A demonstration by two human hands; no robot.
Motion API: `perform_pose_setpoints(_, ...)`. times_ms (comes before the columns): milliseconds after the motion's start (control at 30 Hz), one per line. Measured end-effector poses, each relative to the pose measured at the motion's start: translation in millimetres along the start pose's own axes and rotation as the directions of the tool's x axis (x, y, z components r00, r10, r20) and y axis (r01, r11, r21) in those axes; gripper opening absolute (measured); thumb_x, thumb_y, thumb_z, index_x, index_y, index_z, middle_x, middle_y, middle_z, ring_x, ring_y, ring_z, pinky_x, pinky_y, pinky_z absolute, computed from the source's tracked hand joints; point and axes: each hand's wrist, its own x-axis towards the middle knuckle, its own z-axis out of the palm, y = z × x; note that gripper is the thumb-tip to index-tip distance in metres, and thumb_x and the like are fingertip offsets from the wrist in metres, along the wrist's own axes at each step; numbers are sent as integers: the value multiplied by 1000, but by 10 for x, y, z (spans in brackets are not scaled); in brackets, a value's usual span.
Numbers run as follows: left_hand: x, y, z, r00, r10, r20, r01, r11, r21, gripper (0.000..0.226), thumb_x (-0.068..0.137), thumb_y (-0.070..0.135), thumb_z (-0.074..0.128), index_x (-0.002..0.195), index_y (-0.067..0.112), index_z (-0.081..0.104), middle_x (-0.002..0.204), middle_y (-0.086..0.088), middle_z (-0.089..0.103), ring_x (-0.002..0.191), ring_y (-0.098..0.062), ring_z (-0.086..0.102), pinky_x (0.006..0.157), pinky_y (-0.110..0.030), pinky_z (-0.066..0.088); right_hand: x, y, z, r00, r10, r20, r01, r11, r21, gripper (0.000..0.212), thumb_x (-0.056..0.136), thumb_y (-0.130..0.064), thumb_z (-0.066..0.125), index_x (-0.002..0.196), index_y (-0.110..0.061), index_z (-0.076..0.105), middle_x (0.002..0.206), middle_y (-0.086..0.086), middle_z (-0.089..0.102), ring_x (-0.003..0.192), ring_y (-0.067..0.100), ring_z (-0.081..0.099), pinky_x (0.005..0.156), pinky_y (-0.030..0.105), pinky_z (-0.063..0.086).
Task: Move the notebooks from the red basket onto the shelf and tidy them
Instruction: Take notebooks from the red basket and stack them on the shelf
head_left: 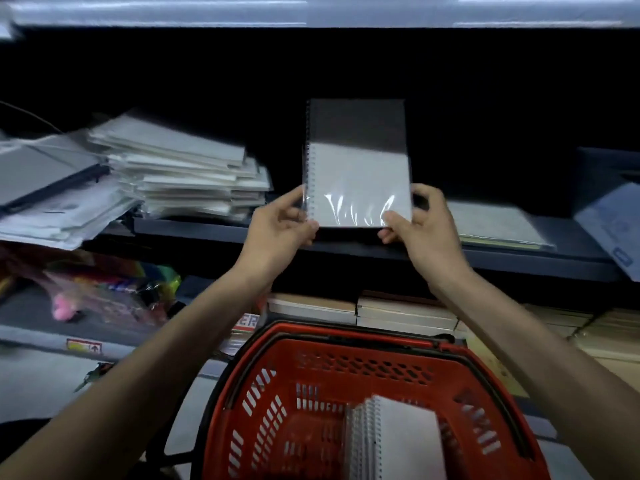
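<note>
Dim shop aisle with a dark shelf (346, 249) at chest height, deep in shadow toward the back. To the left on that shelf, a slumped, uneven stack of wrapped notebooks (180, 174); to the right, one flat notebook (498, 225) lying alone. Below, a lower tier of book stacks (405, 315) and a bag of coloured items (114, 282).

Centre: spiral notebook (358, 168) held upright just above the shelf edge, binding on the left, upper half in shadow, clear film wrap glinting and creased near the bottom. Left hand (280, 223) pinching the lower left corner beside the coil, thumb in front, fingers (304, 233) behind. Right hand (426, 223) pinching the lower right corner the same way. Both grips closed on the notebook, low on its edges.

Foreground: red basket (346, 355) below the hands, with more spiral notebooks (398, 441) standing on edge at its near right side.

Handling, as a judgement: light, fairly stiff across the cover, but slick under the film, so likely to slide between pinched fingers. Best taken by opposite edges or with the coil side supported; a loose wrap may shift while the cover stays put. Stacking flat calls for aligned spines, since coils tend to catch on one another.
</note>
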Motion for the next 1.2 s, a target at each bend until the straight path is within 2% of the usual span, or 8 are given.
perform_pose_setpoints(133,401,49,-13,993,-79,-92,88,991,103,39,96,1,68,127,23,62,59,8,67,52,-4,58,54,-19,54,474,-56,139,999,46,16,-40,967,-253,42,90,-16,76,123,-16,51,103,9,72,75,17,67,62,25,49)
perform_pose_setpoints(267,516,-202,-70,975,-156,-155,206,895,395,16,94,21,76,104,9,77,61,-2,65,55,-18,60,61,-31,53,587,70,156,990,122,64,-28,629,-777,44,86,-55,74,76,-15,59,77,5,64,82,32,65,63,33,42)
perform_pose_setpoints(367,473,-287,-76,977,-110,-184,183,875,449,21,94,28,76,108,13,78,66,4,68,72,-22,65,80,-35,57,537,96,216,995,97,29,-28,533,-846,52,89,-59,70,69,-15,50,73,6,60,78,33,62,59,34,39)
perform_pose_setpoints(667,370,-260,-105,973,-210,-94,230,885,404,53,92,28,79,140,13,61,72,-6,73,48,-17,62,61,-28,53,377,-107,237,988,154,14,-67,505,-861,47,93,-50,69,70,-13,51,76,4,56,81,31,58,64,32,40)
perform_pose_setpoints(767,262,-197,-174,978,-180,-101,207,872,443,61,90,36,79,143,15,58,88,-9,78,74,-23,74,84,-39,62,294,-169,180,991,131,36,-39,526,-850,29,92,-41,69,94,-13,65,97,9,67,97,34,64,72,35,49)
perform_pose_setpoints(900,5,-25,-156,991,-131,0,119,902,416,73,84,52,78,146,19,56,87,5,72,95,-11,70,107,-39,51,60,-261,-5,979,127,160,36,660,-750,63,88,-49,70,143,-21,55,123,3,66,120,31,62,97,37,51)
perform_pose_setpoints(1067,-390,89,-34,960,-191,204,106,924,366,94,79,70,76,158,33,40,145,7,55,136,-12,52,112,-33,41,-370,-301,-324,894,299,333,38,690,-723,93,83,-63,73,159,-32,30,162,3,35,146,25,41,116,44,40)
perform_pose_setpoints(1200,-684,-22,121,925,-238,297,99,904,415,105,70,80,73,159,35,39,151,7,52,140,-12,47,111,-32,40,-743,-132,-607,828,393,400,54,654,-755,97,85,-58,74,162,-32,22,161,3,32,147,20,37,117,33,34)
